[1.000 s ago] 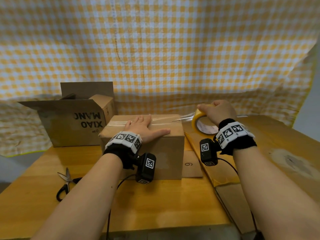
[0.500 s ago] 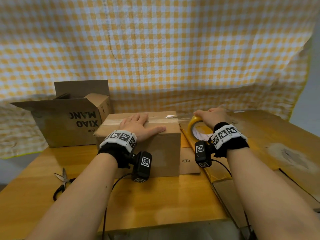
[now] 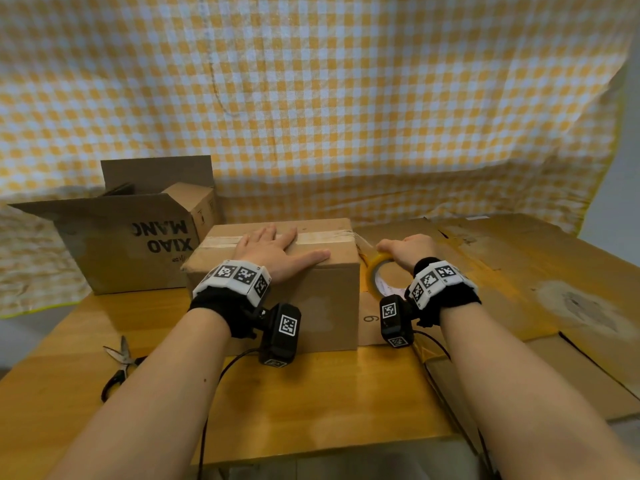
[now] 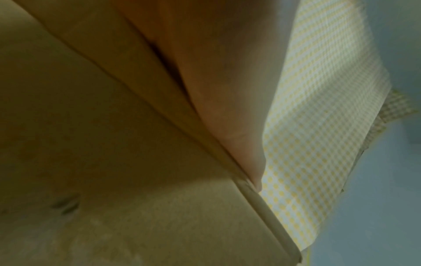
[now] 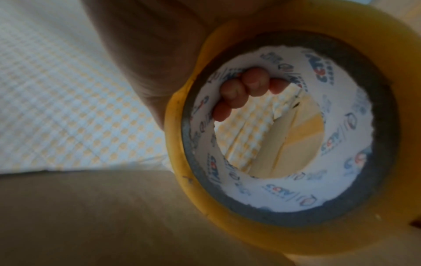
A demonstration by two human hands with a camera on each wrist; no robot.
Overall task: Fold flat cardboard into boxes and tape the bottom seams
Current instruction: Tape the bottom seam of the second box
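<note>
the box sits at the centre of the frame on the table, its taped seam facing up. the left hand lies flat on top, fingers straight and spread, likely to pin the flaps and keep the box from sliding under the pull. just right of the box, the right hand grips the tape roll, fingers hooked through its core, held low beside the right wall, probably to carry the tape down over the edge. the scissors wait at lower left, within reach for cutting.
</note>
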